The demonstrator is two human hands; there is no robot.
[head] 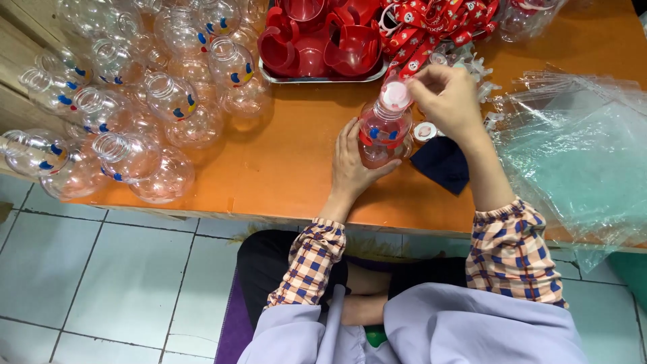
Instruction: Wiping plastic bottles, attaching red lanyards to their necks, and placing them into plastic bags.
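Note:
A clear plastic bottle point(383, 132) with a face print and red parts inside stands on the orange table point(283, 168). My left hand point(352, 165) is wrapped around its lower body from the near side. My right hand point(446, 101) hovers over the bottle's neck, fingertips pinching at the round white-and-pink cap point(395, 95) on top. Another small round cap point(424, 131) lies on the table just right of the bottle.
A heap of empty clear bottles point(135, 101) fills the table's left. A metal tray point(323, 77) with red cups sits at the back, red printed straps point(431, 27) beside it. A dark cloth point(443, 164) and a stack of clear plastic bags point(579, 155) lie at right.

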